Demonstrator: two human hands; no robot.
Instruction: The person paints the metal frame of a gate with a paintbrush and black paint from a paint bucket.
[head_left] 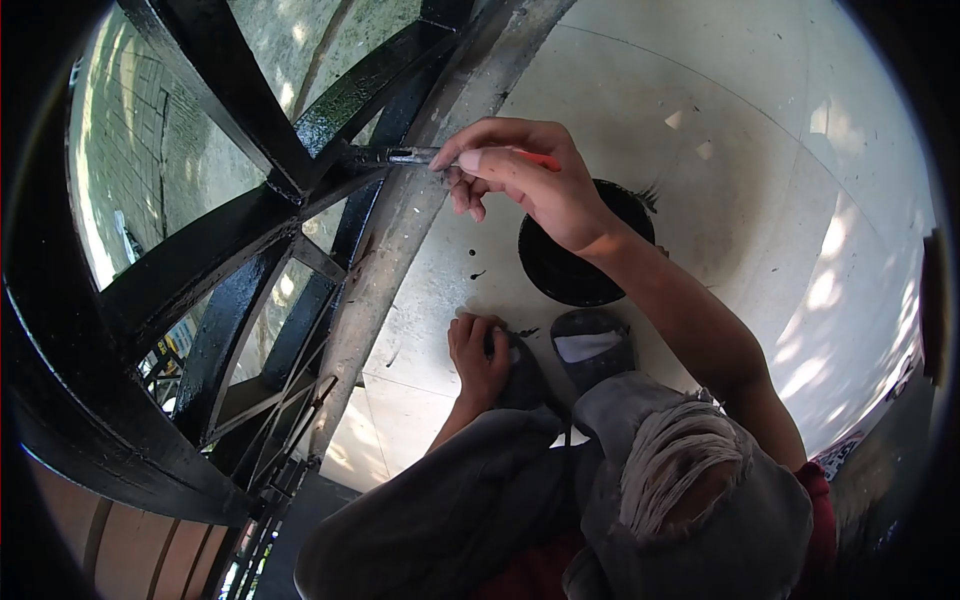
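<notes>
Far left: glossy black metal frame (210, 235), left of my right hand (545, 185). Between frame and hand, a rough grey ledge (375, 250) runs diagonally. Paintbrush (413, 156) bridges that gap, its tip at a frame joint, bristles hard to make out against the black; thumb and fingers of my right hand are closed on it, red handle showing behind the thumb. Dark drips (473, 253) on the pale floor (720, 240), below those fingers. Left hand (480, 355) lower, well apart from the right, fingers against one dark shoe (522, 378); cannot tell whether it grips. Round black container (545, 280) beneath my right wrist, partly hidden; second shoe (596, 346) right of my left hand.
</notes>
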